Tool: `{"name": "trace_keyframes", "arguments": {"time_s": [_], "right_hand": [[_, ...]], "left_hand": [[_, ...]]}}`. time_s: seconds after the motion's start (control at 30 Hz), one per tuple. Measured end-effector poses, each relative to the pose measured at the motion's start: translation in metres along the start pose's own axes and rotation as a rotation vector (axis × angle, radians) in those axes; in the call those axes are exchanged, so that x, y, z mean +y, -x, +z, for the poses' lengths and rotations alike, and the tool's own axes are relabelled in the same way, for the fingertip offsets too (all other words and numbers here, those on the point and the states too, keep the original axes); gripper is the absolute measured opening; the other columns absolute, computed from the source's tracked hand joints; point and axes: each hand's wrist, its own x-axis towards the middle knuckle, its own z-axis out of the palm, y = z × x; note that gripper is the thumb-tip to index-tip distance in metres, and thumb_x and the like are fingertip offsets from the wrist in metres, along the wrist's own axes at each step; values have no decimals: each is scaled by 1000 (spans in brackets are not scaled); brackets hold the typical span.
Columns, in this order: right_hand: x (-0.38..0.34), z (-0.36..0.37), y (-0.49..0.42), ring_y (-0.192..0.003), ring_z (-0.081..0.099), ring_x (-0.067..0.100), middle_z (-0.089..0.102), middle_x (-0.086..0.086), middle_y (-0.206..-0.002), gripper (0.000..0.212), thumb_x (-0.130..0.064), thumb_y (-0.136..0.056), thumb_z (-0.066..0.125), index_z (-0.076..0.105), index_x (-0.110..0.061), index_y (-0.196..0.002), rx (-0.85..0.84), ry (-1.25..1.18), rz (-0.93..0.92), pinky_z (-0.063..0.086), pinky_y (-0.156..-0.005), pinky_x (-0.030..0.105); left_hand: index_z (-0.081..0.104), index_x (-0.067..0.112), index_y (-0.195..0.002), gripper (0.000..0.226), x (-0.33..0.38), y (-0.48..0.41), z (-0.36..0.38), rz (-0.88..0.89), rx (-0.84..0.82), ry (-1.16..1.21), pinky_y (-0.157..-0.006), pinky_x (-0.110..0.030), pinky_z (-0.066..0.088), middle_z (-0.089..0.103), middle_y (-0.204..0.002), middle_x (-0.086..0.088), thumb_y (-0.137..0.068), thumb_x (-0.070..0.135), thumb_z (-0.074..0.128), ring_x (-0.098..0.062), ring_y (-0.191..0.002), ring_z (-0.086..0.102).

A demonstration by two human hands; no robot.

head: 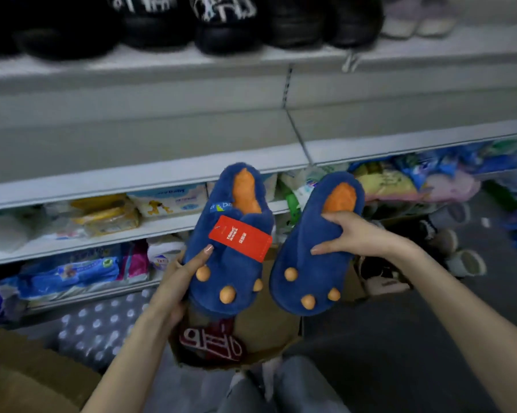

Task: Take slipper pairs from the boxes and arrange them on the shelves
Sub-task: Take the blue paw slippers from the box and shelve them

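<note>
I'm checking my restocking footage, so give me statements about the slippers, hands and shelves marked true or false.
1. The left hand grips one blue slipper, the right hand the other blue slipper. True.
2. The red tag is on the slipper in the right hand. False: it's on the left hand's slipper.
3. Black slippers sit on the top shelf. True.
4. The cardboard box below holds a green slipper. False: a dark red slipper lies in it.
</note>
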Motion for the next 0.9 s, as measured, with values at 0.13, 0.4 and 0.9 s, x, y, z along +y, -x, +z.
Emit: {"name": "trace_keyframes", "arguments": {"time_s": [0.13,0.4,0.9], "right_hand": [[-11,-72,56,-83,65,19,69,9,-87,51,-46,-67,76,63,0,-87,113,94,-94,52,-71,37],[4,-233,119,-76,64,10,64,9,-85,68,-64,-68,72,62,-1,-93,175,229,-177,50,-65,31],[142,-557,65,-100,60,36,62,24,-106,95,-79,-52,70,59,2,-100,81,335,-218,49,-85,52]], "left_hand": [[65,12,-117,87,52,10,73,109,-139,-60,-79,-40,58,72,-108,-13,-44,52,90,-31,-100,69],[64,6,-111,56,129,18,248,265,-222,-151,-60,-30,59,74,-97,-15,-65,32,84,-29,-86,72],[66,9,-117,43,172,-110,575,249,-141,91,-82,-37,54,73,-105,-12,-82,33,70,-28,-100,69]]}}
